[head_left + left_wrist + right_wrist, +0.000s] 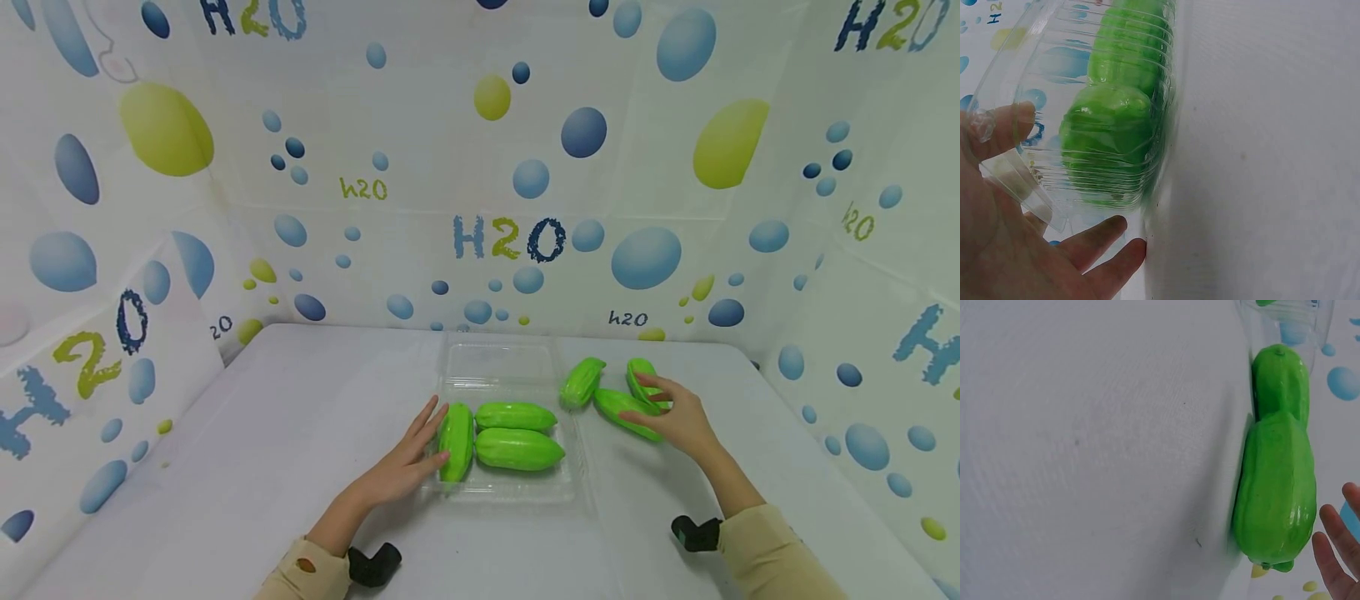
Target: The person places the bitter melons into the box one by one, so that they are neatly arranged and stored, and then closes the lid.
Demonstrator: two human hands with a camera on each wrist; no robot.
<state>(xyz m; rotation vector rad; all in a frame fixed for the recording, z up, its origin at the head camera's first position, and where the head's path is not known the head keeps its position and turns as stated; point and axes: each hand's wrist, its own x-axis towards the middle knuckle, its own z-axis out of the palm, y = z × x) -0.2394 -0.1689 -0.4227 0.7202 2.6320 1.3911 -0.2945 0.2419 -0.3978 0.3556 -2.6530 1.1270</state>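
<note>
My left hand (401,471) is at the left side of a clear plastic clamshell box (525,492), its fingers spread and fairly straight. Its thumb lies over the box edge, beside an upright-lying green ridged gourd (455,442). Two more gourds (519,450) lie crosswise in the box, one behind the other. Seen from the left wrist, a gourd (1110,137) shows through the box wall. Over two loose gourds right of the box hovers my right hand (682,421), fingers apart. In the right wrist view its fingertips (1332,519) stand beside the nearer gourd (1275,487), with a gap showing.
The box's transparent lid (498,360) lies folded back toward the wall. Another loose gourd (582,383) sits just off the box's right rear corner. A white table (322,392) meets patterned wall sheets (420,217) at the back and sides. Black wrist devices (375,567) are on both forearms.
</note>
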